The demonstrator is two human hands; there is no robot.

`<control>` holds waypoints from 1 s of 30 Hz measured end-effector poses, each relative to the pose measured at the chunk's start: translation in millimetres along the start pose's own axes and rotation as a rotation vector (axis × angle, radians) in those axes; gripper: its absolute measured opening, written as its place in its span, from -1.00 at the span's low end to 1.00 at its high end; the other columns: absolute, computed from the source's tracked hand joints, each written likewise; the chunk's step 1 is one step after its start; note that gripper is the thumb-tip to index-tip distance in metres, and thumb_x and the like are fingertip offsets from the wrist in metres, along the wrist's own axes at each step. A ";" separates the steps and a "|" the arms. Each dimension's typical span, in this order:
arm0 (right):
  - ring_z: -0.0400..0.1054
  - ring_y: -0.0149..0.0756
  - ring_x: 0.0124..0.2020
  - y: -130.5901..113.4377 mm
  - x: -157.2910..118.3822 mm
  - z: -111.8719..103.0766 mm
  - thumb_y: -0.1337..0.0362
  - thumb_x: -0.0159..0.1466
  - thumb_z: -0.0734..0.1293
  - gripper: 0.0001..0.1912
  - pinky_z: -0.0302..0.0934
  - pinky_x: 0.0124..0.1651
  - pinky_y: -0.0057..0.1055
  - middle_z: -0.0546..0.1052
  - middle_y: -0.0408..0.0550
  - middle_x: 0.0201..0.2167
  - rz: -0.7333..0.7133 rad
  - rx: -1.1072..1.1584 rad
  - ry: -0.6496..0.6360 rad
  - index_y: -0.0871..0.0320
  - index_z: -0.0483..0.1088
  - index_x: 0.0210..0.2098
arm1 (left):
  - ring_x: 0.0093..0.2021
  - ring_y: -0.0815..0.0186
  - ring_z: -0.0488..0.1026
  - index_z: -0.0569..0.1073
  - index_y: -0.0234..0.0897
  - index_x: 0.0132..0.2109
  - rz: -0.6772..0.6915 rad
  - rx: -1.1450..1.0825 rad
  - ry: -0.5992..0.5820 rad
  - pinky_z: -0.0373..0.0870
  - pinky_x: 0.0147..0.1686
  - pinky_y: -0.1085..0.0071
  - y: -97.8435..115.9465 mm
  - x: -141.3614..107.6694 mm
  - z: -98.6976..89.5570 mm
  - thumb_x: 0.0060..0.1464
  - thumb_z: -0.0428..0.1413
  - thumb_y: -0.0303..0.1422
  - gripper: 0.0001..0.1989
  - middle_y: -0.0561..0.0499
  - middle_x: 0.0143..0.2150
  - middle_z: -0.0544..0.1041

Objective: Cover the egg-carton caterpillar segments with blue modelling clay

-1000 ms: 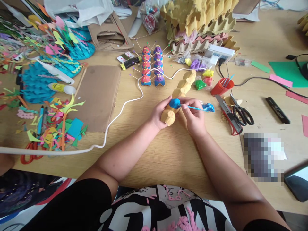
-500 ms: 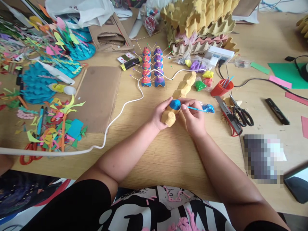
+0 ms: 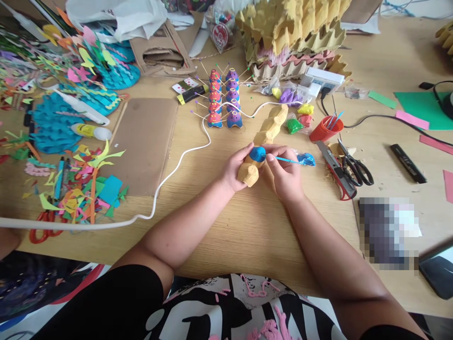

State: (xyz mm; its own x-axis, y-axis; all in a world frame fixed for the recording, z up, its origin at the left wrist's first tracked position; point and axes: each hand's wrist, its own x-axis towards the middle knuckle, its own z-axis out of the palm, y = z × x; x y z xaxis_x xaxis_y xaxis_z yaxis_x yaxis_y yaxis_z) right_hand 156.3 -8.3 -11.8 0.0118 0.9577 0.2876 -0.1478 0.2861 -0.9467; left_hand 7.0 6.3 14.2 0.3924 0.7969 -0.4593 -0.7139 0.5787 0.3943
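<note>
A light wood tabletop (image 3: 226, 241) carries everything here. At its far side rises a stack of egg trays (image 3: 293, 28), mostly yellow, and on the left lies a flat brown cardboard sheet (image 3: 145, 141), with a heap of paper scraps (image 3: 79, 196) beside its near end. Two painted carton rows stand side by side beyond the hands, the red row (image 3: 214, 97) on the left and the purple row (image 3: 232, 97) on the right, both with blue along the base.

In the middle, the left hand (image 3: 233, 167) holds a yellow carton piece (image 3: 248, 175), its grip closed around the left side, with the thumb up by the farther cup. A yellow strip (image 3: 272, 123) extends beyond; whether it joins the held piece is hidden by the fingers. The right hand (image 3: 286, 177) comes in from the other side, its grip a narrow pinch on a slim blue stick.

To the right, a red-handled cutter (image 3: 338, 172) lies beside black scissors (image 3: 356, 167), and near them an orange cup (image 3: 326, 130) leans with sticks inside. Smaller still are the blue clay packet (image 3: 307, 159) near the right fingers, the blue cap (image 3: 257, 153) covering the farther cup, and the blue stick (image 3: 286, 160), its tip at that cap's right edge.
</note>
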 end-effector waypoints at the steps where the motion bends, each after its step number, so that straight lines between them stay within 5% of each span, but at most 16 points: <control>1: 0.65 -0.15 0.03 -0.4 0.1 -0.1 -0.20 0.30 0.60 -0.53 0.56 0.21 -0.09 0.76 -0.09 -0.04 0.003 -0.008 -0.002 -0.02 0.43 -0.29 | -0.48 0.40 0.63 0.58 -0.28 -0.25 -0.004 -0.006 -0.001 0.59 -0.41 0.50 -0.1 0.1 -0.1 0.56 0.06 -0.25 -0.62 0.05 -0.41 0.66; 30: 0.66 -0.18 0.04 2.6 1.3 -1.6 -0.11 0.33 0.61 -0.60 0.57 0.24 -0.11 0.77 -0.11 -0.03 -0.033 0.051 -0.007 -0.01 0.46 -0.30 | -0.49 0.41 0.61 0.57 -0.29 -0.24 0.001 0.027 -0.006 0.55 -0.41 0.51 0.7 -0.1 1.3 0.58 0.01 -0.27 -0.60 0.06 -0.43 0.64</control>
State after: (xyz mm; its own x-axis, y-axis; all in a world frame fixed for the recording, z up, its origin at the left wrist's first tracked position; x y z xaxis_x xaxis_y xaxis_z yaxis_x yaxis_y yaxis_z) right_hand 157.5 -6.3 -14.1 0.0110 0.9474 0.3199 -0.1974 0.3157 -0.9281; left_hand 7.3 6.8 15.5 0.3946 0.7986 -0.4544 -0.6987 0.5820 0.4162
